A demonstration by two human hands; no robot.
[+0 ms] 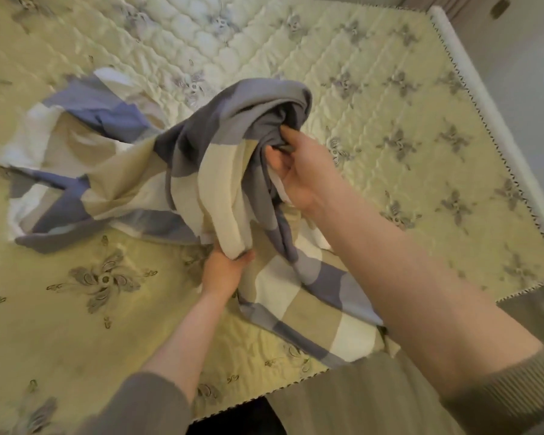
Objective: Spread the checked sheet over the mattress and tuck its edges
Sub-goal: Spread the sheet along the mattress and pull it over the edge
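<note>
Checked sheet (182,171): one, bunched, centre-left.
Mattress (390,98): one, quilted.
Hands: two, left hand (223,271) near, right hand (302,167) farther right.
Sleeves: two, at the near edge.

Two bare forearms reach into view from the bottom edge. Each arm wears a soft grey-brown knitted sleeve pushed up toward the elbow, leaving the forearm, wrist and hand uncovered. The right sleeve (496,394) ends in a wide ribbed cuff with fine parallel ridges. The left sleeve (145,403) looks smoother, its edge bunched in a rounded fold. The left hand (225,271) and right hand (299,166) carry no visible rings, watch or gloves.
</note>
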